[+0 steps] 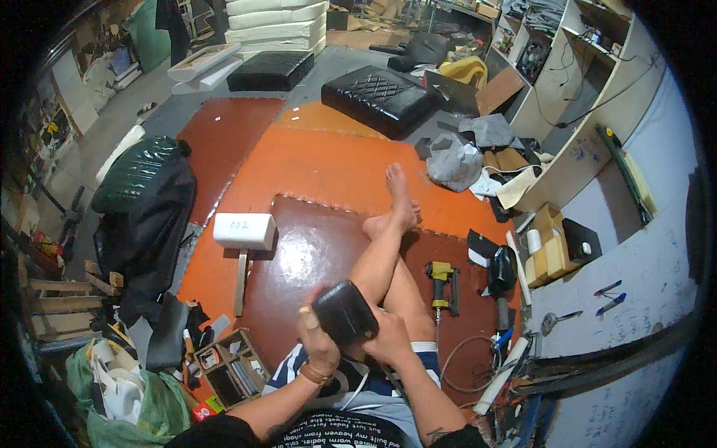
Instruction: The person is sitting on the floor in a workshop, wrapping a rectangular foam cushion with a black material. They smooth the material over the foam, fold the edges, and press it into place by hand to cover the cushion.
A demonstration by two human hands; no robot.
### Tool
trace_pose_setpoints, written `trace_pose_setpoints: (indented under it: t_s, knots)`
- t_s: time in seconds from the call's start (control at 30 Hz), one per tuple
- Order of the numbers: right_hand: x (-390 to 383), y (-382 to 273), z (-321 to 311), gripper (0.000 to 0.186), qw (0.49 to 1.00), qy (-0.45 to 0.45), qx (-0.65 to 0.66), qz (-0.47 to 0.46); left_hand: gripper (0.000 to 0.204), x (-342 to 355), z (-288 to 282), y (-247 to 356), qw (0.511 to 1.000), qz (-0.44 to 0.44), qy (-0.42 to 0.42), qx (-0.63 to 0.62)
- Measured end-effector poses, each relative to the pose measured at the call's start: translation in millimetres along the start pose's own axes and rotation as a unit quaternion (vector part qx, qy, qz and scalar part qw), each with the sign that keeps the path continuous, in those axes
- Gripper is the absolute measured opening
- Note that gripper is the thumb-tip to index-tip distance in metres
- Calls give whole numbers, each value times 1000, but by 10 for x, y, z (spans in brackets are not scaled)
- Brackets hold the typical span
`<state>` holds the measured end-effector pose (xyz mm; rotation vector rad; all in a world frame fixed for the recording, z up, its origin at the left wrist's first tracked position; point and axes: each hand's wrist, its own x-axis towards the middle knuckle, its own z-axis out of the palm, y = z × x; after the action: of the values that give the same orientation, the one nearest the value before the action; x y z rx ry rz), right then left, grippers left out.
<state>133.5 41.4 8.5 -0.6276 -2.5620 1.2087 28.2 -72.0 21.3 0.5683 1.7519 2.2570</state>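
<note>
Both hands, left hand [317,340] and right hand [390,337], close their grip around the small black leather-covered pad [343,313], which looks light, soft and slightly slippery, best held by its edges.

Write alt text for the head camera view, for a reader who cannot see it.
A person seated cross-legged on orange and brown floor mats holds a small black padded piece in both hands, left hand, right hand. A yellow nail gun lies to their right.

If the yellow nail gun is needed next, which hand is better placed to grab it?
Probably the right hand: the nail gun lies on the mat on that side. The left hand grips the black pad farther away.
</note>
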Motion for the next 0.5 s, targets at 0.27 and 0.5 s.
trace_pose_setpoints:
  t_s: [0.27, 0.5]
  knots:
    - [-331, 243, -114, 44, 956, -24, 169, 237, 77, 484, 125, -106, 961, -136, -201, -131]
    - [-564, 234, -111, 40, 850, -89, 333, 398, 59, 578, 285, -259, 831, -64, -300, 464]
